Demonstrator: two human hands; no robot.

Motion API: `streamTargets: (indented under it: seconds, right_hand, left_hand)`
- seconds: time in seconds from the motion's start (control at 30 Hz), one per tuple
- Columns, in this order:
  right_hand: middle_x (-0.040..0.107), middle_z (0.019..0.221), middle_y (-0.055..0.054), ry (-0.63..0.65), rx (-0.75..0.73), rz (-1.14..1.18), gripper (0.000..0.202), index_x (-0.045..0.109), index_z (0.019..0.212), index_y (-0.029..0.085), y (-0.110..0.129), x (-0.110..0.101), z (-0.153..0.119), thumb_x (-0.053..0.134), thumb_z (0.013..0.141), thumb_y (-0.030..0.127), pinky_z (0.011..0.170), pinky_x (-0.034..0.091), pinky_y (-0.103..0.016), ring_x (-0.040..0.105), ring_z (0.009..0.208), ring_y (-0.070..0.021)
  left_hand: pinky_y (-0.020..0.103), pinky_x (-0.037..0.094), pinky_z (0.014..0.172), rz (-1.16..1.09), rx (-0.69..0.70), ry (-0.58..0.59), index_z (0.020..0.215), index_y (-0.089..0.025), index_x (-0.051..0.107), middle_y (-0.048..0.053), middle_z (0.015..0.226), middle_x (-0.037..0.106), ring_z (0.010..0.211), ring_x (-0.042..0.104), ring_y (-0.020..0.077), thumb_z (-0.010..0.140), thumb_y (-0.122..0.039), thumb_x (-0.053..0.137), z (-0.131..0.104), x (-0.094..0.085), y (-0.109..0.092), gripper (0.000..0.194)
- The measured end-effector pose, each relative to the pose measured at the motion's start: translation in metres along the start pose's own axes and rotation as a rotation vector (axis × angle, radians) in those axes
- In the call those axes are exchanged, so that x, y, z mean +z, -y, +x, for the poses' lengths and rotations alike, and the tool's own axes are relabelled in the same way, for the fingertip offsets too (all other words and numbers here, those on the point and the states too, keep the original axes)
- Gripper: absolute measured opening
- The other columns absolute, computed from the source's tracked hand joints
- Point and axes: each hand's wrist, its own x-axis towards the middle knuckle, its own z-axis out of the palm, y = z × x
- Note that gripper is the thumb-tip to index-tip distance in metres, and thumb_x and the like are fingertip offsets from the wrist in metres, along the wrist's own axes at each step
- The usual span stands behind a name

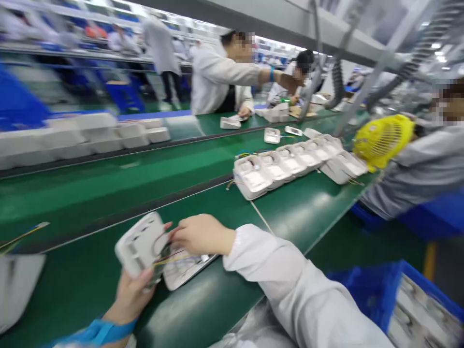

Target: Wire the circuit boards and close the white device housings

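Note:
My left hand [136, 290], with a blue band at the wrist, holds a white plastic cover [141, 244] tilted up, its slotted face toward me. A green circuit board [159, 270] with thin coloured wires sits beside the cover at my left fingers. My right hand [201, 234] reaches in from the right, its fingers pressed together at the wires and board; what exactly they pinch is too small to make out. Under the right hand, a white housing [177, 273] lies open on the green bench [203, 309], wires running across it.
A row of white housings [253, 179] stands ahead on the right, near a yellow fan [384, 140]. More white parts [21, 285] lie at the left edge. A blue crate [395, 295] is at lower right. People sit or stand across the line and at right.

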Motion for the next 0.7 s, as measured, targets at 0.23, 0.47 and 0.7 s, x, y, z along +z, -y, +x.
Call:
streamTargets:
  seconds: [0.23, 0.47, 0.7]
  right_hand:
    - [0.068, 0.092, -0.005, -0.070, 0.079, 0.102, 0.017, 0.074, 0.095, 0.020, 0.003, 0.008, -0.006, 0.058, 0.096, 0.027, 0.078, 0.044, -0.027, 0.061, 0.089, -0.0159]
    - [0.067, 0.089, -0.006, -0.064, 0.036, 0.112, 0.018, 0.073, 0.092, 0.018, 0.001, 0.007, -0.006, 0.056, 0.096, 0.024, 0.075, 0.043, -0.029, 0.060, 0.085, -0.0170]
    - [0.068, 0.091, -0.006, -0.048, 0.014, 0.082, 0.019, 0.071, 0.089, 0.017, 0.001, 0.009, -0.007, 0.056, 0.096, 0.024, 0.074, 0.040, -0.031, 0.059, 0.085, -0.0177]
  left_hand:
    - [0.054, 0.037, 0.112, -0.037, 0.201, 0.219, 0.140, -0.016, 0.047, 0.019, 0.145, 0.048, 0.134, 0.046, 0.0396, 0.075, -0.051, 0.074, -0.001, -0.017, 0.014, 0.079]
    - [0.054, 0.030, 0.117, -0.003, 0.302, 0.261, 0.147, -0.019, 0.038, 0.017, 0.152, 0.038, 0.139, 0.038, 0.0387, 0.080, -0.049, 0.071, -0.001, -0.015, 0.012, 0.080]
    - [0.053, 0.030, 0.117, 0.049, 0.324, 0.287, 0.147, -0.019, 0.039, 0.017, 0.150, 0.041, 0.137, 0.043, 0.0376, 0.083, -0.048, 0.068, -0.001, -0.017, 0.016, 0.076]
